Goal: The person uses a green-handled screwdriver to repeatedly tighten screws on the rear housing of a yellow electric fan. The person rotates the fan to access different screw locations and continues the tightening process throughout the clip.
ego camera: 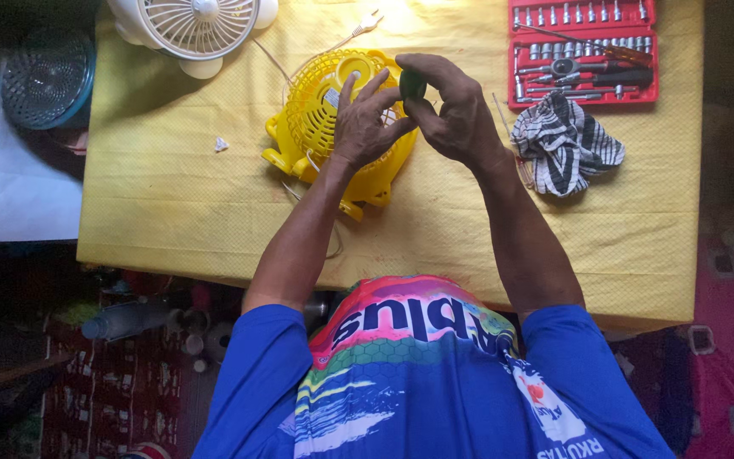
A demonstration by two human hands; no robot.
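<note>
While both hands meet above the yellow cloth, a small dark green piece is pinched over a yellow fan.

Nearest the camera, the left hand [365,126] lies spread, fingers loose and gripping nothing, on the yellow fan [333,119] resting on the table [172,212]. Just beside it, the right hand [452,110] closes thumb and fingertips on the dark green piece [412,83]. Further right lies a striped rag [564,143]; beyond it, a red socket set [584,51]. A white fan [193,30] stands at the far edge.
</note>
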